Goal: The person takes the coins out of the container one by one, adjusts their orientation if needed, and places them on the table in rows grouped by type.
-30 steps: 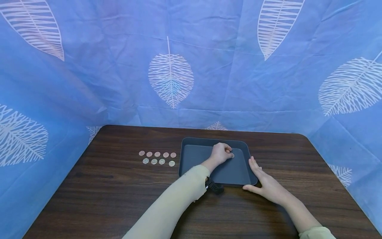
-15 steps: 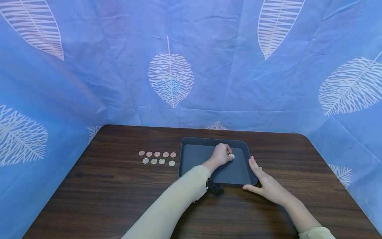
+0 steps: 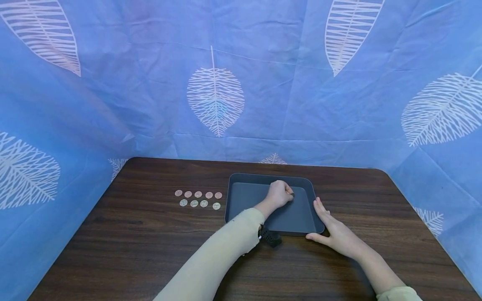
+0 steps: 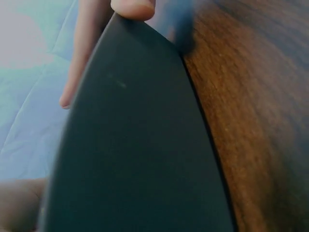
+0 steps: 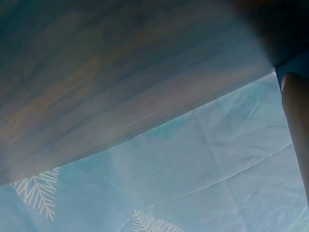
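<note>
My left hand (image 3: 278,194) is over the right half of a dark grey baking tray (image 3: 248,200), with its fingers curled. Thumb and fingertips pinch a coin (image 3: 293,195), which shows only as a small dark sliver now. My right hand (image 3: 339,235) lies at the tray's near right corner, fingers spread: thumb along the front edge, the other fingers along the right side. In the left wrist view, the tray's wall (image 4: 140,125) fills the middle, with a fingertip (image 4: 133,8) at its upper end. A finger (image 5: 297,121) shows at the right edge of the right wrist view.
Left of the tray, two rows of coins lie on the dark wooden table (image 3: 132,242): several copper-coloured coins (image 3: 198,194) behind, several silvery coins (image 3: 204,203) in front. A blue cloth with white leaf prints (image 3: 263,104) hangs behind the table and at both sides.
The coin in my left hand turned: its pale face showed half a second ago, and now only a dark sliver does. My right hand and the tray stay in place.
</note>
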Demonstrator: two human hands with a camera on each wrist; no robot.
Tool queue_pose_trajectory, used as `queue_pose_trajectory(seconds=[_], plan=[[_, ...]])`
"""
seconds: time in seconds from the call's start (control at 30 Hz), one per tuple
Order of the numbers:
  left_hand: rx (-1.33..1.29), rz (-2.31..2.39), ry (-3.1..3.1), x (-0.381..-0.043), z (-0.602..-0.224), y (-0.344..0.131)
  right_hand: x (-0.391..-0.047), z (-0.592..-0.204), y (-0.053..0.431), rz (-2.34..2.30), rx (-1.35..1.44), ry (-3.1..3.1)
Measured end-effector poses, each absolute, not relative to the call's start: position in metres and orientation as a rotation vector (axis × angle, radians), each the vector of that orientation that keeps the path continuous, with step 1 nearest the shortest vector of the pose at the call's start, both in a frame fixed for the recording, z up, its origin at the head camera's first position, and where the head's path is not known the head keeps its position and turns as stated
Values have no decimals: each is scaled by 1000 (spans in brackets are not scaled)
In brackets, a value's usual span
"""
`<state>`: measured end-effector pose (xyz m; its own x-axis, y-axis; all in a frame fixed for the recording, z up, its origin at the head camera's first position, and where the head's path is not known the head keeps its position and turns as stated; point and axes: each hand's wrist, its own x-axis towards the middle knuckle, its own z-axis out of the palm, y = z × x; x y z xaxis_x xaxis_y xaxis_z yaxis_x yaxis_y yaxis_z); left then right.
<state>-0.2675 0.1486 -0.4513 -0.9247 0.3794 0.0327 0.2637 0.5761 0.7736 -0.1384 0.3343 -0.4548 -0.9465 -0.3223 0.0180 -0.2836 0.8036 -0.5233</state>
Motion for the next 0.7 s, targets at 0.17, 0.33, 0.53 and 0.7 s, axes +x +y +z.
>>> queue_pose_trajectory(seconds=[0.17, 0.33, 0.53, 0.7], plan=[[560, 1296, 2664, -267, -444, 141, -138, -454, 334, -823, -485, 2916], [549, 1380, 2615, -266, -434, 126, -138, -455, 334, -812, -464, 2920], [577, 1506, 2560, -263, -426, 96, -138, -455, 333, -794, -459, 2931], [571, 1614, 2518, -256, -415, 62, -138, -455, 334, -795, -463, 2927]])
